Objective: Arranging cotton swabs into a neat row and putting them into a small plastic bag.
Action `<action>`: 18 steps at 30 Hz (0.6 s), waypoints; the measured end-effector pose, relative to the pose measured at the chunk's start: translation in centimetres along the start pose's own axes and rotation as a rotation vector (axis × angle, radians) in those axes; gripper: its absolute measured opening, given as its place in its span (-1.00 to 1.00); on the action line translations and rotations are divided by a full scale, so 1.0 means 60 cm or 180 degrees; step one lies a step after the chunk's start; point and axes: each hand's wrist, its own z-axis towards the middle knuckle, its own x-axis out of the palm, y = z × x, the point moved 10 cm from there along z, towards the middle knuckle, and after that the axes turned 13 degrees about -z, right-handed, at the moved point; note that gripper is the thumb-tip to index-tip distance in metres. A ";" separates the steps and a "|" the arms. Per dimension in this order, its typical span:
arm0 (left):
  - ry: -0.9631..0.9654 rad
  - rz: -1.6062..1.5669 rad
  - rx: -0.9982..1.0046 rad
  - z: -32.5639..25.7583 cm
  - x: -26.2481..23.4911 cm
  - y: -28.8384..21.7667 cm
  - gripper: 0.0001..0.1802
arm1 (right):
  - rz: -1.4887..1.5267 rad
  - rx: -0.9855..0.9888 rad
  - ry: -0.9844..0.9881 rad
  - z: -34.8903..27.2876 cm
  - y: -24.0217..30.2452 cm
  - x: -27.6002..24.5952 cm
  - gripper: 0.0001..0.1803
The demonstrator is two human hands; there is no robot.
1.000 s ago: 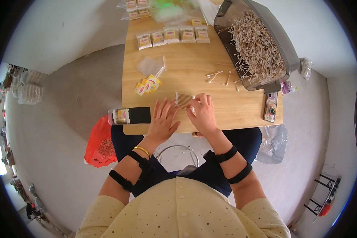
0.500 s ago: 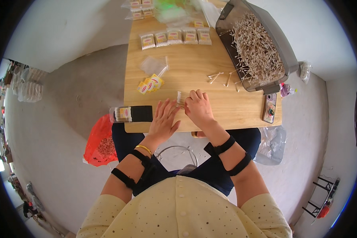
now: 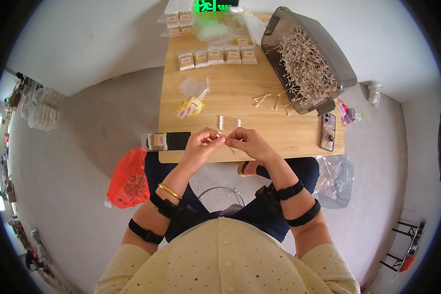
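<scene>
My left hand (image 3: 205, 144) and my right hand (image 3: 247, 143) meet over the near edge of the wooden table (image 3: 240, 98). Their fingertips pinch a thin cotton swab (image 3: 224, 137) between them. Just beyond the hands lies a small row of cotton swabs (image 3: 229, 122) flat on the table. A grey bin (image 3: 308, 61) heaped with many cotton swabs stands at the far right. A few loose swabs (image 3: 272, 100) lie beside it.
Small yellow labels (image 3: 189, 108) and a clear bag (image 3: 192, 88) lie left of centre. Packed swab bags (image 3: 216, 55) line the far side. A phone (image 3: 328, 132) sits at the right edge, a dark box (image 3: 166, 141) at the left corner. A red bag (image 3: 129, 179) is on the floor.
Both hands have lifted off the row of swabs and drawn back toward me; they now pinch a single swab together, and the row lies uncovered on the table.
</scene>
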 end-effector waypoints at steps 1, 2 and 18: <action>0.0021 -0.0176 -0.0007 -0.010 0.007 -0.013 -0.77 | 0.0117 -0.0063 -0.0009 -0.009 0.005 0.002 -0.69; 0.0042 -0.0352 -0.0015 -0.019 0.013 -0.022 -0.77 | 0.0234 -0.0127 -0.0015 -0.018 0.012 0.003 -0.68; -0.0425 -0.0145 0.0599 -0.120 -0.058 -0.092 -0.86 | 0.0613 -0.0346 0.0135 -0.092 0.085 0.082 -0.80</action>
